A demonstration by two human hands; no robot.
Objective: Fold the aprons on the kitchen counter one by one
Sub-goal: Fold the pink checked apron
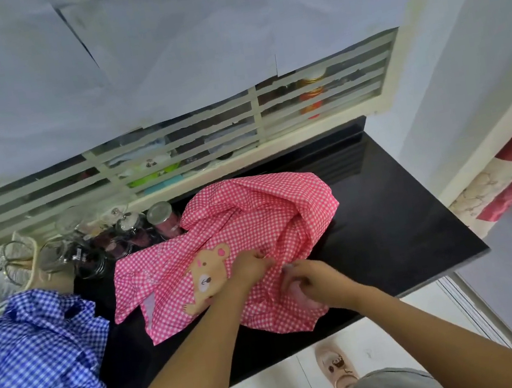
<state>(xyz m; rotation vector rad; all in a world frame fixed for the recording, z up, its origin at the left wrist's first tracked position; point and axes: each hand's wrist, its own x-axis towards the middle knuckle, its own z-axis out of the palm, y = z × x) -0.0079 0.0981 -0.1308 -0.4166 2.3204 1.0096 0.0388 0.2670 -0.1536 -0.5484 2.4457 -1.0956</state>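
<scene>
A pink checked apron [252, 221] with a bear print lies crumpled on the black kitchen counter [388, 233]. My left hand [249, 267] pinches a fold of its cloth just right of the bear. My right hand [315, 280] grips the pink cloth close beside it, fingers curled into the fabric. A blue checked apron [35, 356], also with a bear print, lies bunched at the counter's left end, apart from both hands.
Several glass jars [113, 233] stand at the back left of the counter under a louvred window [173, 146]. A cream tray [29, 263] holds glassware at far left. The counter's front edge drops to white floor tiles, where a slippered foot [337, 367] stands.
</scene>
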